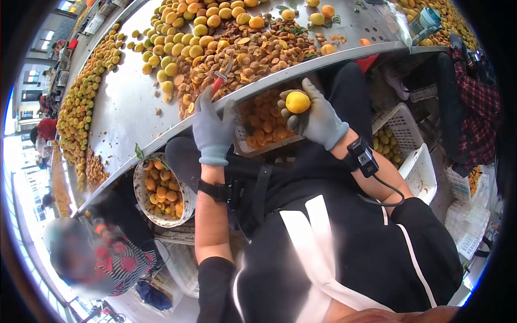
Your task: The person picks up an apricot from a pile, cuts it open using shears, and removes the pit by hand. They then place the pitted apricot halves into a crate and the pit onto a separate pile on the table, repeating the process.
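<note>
My left hand (214,125), in a grey glove, is closed around a small tool with a red handle (217,84) and a metal end, at the table's edge. The tool's metal end reaches over a heap of apricot pits and scraps (237,63). Over my lap, my gloved right hand (319,116) holds a whole yellow apricot (297,102), its fingers curled beneath the fruit and the thumb raised. Between and below both hands is a crate (281,144) with orange apricot pieces in it.
Whole apricots (186,43) cover much of the metal table (121,97). A white bucket of apricots (141,202) stands at my left, and a crate (401,126) with greener fruit at my right. One co-worker (126,258) sits at left, another (474,113) at right.
</note>
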Action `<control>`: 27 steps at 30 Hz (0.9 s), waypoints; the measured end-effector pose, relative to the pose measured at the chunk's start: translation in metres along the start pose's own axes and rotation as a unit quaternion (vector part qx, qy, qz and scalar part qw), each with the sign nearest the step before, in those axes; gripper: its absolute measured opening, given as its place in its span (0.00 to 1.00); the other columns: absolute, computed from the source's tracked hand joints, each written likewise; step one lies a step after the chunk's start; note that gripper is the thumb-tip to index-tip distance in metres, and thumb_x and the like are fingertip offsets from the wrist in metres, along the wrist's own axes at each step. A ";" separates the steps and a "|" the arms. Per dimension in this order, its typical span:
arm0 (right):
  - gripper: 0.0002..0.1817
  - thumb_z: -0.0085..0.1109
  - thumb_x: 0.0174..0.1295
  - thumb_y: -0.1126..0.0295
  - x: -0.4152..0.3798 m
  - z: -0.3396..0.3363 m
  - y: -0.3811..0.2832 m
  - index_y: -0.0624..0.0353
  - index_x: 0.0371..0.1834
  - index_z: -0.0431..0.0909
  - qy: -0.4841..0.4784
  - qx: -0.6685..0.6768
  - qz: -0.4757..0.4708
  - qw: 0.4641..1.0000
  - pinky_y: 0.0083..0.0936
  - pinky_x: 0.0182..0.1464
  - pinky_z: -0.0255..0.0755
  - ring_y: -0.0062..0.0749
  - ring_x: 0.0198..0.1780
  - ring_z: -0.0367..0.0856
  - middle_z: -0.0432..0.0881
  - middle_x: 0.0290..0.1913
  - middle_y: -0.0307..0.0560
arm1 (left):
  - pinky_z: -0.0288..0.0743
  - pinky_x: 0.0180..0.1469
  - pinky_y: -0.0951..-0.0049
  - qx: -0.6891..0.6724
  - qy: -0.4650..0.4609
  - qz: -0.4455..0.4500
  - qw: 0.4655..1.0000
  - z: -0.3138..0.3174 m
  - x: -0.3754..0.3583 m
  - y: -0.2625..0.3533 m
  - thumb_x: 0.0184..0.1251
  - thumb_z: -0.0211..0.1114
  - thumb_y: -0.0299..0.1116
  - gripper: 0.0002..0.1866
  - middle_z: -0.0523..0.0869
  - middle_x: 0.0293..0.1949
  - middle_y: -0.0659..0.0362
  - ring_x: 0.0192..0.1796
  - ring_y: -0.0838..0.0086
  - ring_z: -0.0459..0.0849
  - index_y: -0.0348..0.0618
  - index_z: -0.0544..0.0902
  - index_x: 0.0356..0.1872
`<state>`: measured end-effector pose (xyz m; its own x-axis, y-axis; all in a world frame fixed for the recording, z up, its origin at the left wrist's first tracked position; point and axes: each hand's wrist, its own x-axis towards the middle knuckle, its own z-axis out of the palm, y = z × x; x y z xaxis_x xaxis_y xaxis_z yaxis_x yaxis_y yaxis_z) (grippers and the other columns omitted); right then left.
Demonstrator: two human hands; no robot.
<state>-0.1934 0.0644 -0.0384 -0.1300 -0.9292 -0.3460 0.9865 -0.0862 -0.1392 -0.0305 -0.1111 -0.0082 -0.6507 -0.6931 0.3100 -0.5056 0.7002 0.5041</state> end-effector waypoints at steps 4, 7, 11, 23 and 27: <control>0.29 0.43 0.72 0.51 -0.013 0.005 -0.001 0.66 0.62 0.67 -0.033 -0.010 -0.035 0.999 0.24 0.36 0.78 0.34 0.39 0.81 0.77 0.52 0.55 | 0.72 0.56 0.56 0.057 -0.001 -0.010 0.998 0.005 0.004 -0.023 0.64 0.61 0.42 0.27 0.76 0.57 0.44 0.57 0.49 0.76 0.43 0.69 0.62; 0.30 0.40 0.73 0.50 -0.016 0.000 -0.007 0.67 0.63 0.66 -0.110 0.019 0.034 0.993 0.20 0.32 0.74 0.32 0.41 0.80 0.77 0.53 0.55 | 0.73 0.55 0.55 0.091 0.004 -0.023 0.996 0.008 0.009 -0.031 0.63 0.62 0.42 0.29 0.76 0.57 0.44 0.55 0.48 0.78 0.42 0.68 0.63; 0.29 0.43 0.72 0.50 -0.014 -0.003 -0.004 0.66 0.62 0.67 -0.098 0.044 0.028 0.994 0.17 0.32 0.76 0.30 0.38 0.81 0.78 0.52 0.56 | 0.72 0.57 0.56 0.123 0.007 -0.034 0.992 0.013 0.017 -0.042 0.61 0.63 0.40 0.30 0.76 0.58 0.46 0.57 0.50 0.77 0.40 0.69 0.63; 0.29 0.45 0.70 0.55 -0.010 -0.012 -0.014 0.67 0.65 0.63 -0.121 0.138 0.050 0.982 0.22 0.33 0.73 0.38 0.40 0.80 0.75 0.54 0.63 | 0.72 0.54 0.56 0.113 -0.103 -0.071 0.986 0.024 0.039 -0.070 0.62 0.60 0.40 0.30 0.82 0.49 0.46 0.50 0.51 0.80 0.42 0.68 0.65; 0.29 0.53 0.62 0.58 -0.060 0.004 -0.053 0.69 0.62 0.67 -0.039 -0.052 -0.158 0.985 0.23 0.31 0.73 0.35 0.34 0.79 0.78 0.51 0.62 | 0.73 0.50 0.56 0.096 -0.085 -0.059 0.990 0.031 0.048 -0.085 0.58 0.60 0.36 0.27 0.83 0.45 0.46 0.47 0.52 0.81 0.42 0.73 0.61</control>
<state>-0.2374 0.1233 -0.0067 -0.4175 -0.8870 -0.1974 0.8816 -0.3427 -0.3246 -0.0359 -0.1985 -0.0613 -0.6579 -0.7452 0.1092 -0.6724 0.6464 0.3606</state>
